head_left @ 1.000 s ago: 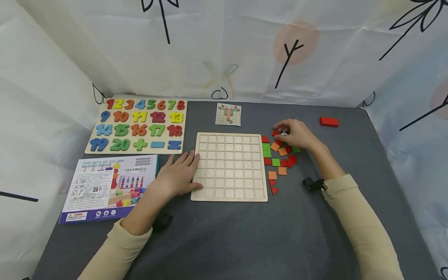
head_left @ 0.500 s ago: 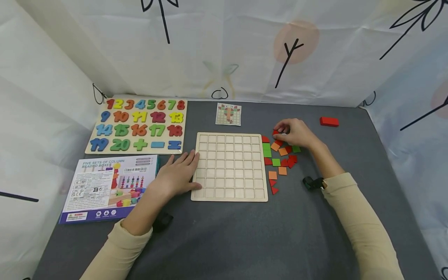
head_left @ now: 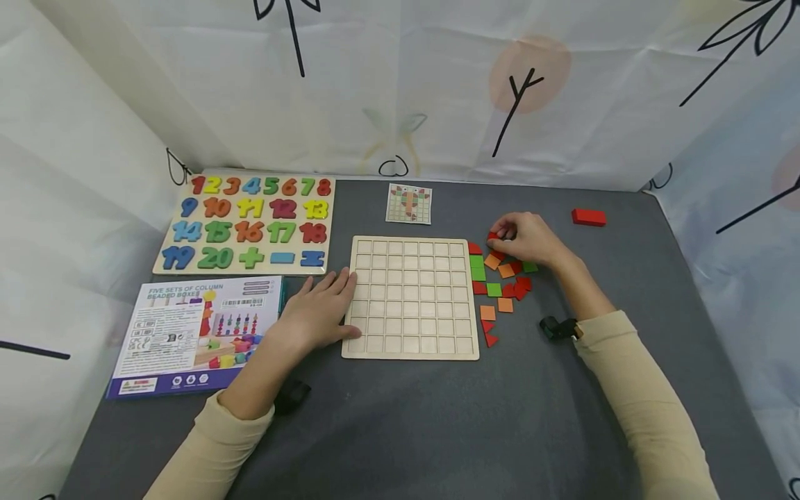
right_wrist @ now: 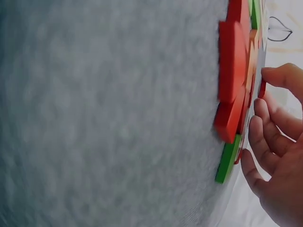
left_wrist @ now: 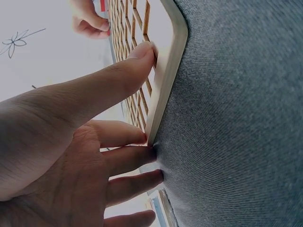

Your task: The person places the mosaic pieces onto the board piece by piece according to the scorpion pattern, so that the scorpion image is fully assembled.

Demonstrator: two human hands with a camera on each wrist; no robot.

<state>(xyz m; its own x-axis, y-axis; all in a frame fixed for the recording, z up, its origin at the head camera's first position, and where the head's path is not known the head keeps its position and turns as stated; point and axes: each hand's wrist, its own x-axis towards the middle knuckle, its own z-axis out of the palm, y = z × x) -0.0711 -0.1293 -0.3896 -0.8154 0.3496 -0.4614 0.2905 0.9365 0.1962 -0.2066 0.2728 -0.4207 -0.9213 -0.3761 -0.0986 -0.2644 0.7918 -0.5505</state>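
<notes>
A wooden grid board (head_left: pixel 412 298) lies flat on the dark table. My left hand (head_left: pixel 319 309) rests at its left edge with the fingers fairly straight. In the left wrist view the thumb (left_wrist: pixel 137 59) touches the board's top near its rim, and the fingers reach along its side. Beyond the board's upper right corner, my right hand (head_left: pixel 528 238) pinches a red tile (right_wrist: pixel 262 89) between thumb and forefinger. The tile's exact shape is mostly hidden. Below that hand, loose red, orange (head_left: pixel 505 305) and green tiles (head_left: pixel 494 289) lie along the board's right side.
A small card with a coloured grid pattern (head_left: pixel 409 203) lies behind the board. On the left are a number puzzle board (head_left: pixel 244 222) and a printed box (head_left: pixel 194 333). A red block (head_left: pixel 589 217) sits at the back right.
The right hand stays almost in place; the white round spot visible beneath its fingers earlier is now covered. The left hand and the board have not visibly moved.
</notes>
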